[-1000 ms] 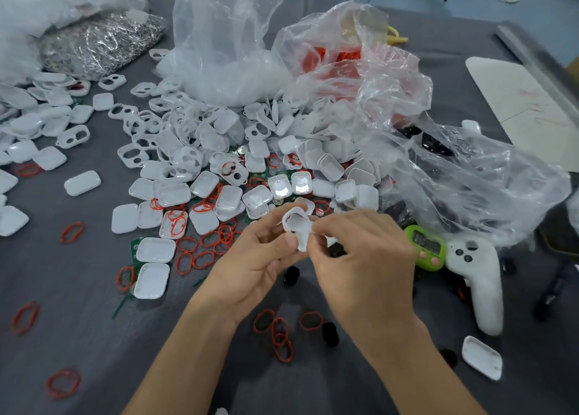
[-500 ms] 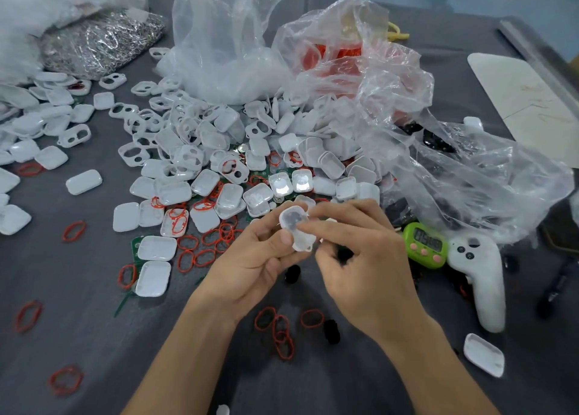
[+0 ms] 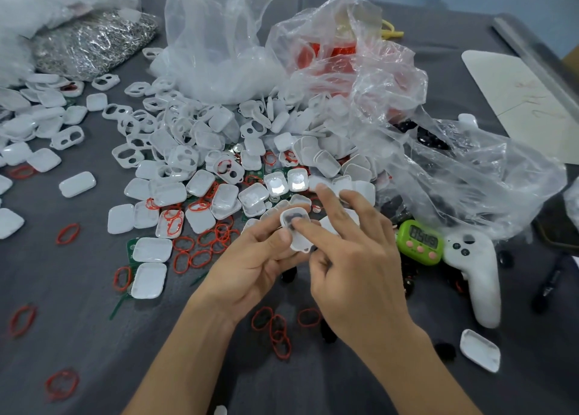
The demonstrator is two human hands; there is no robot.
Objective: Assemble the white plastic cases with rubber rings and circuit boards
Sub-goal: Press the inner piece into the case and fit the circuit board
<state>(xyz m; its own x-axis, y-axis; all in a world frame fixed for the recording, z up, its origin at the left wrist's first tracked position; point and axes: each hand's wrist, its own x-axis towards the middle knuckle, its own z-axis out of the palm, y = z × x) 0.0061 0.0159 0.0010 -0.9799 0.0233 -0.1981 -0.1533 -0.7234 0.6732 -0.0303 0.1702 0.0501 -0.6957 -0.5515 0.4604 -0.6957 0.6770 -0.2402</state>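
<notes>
L hand [image 3: 250, 267] pinches white case [image 3: 296, 230] w/ thumb + fingers, above table [image 3: 344, 383] mid-front. Case hollow faces up, long axis approx near-far. R hand [image 3: 354, 264], fingers straight, comes from right, index tip pressing into hollow; prob seating an insert.

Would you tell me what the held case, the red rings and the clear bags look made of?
The case seems hard white plastic, semi-gloss: it keeps a moulded shape. The red rings are probably rubber, matte: thin loops lie bent unevenly. The clear bags look like thin glossy film: crumpled, see-through.
</notes>
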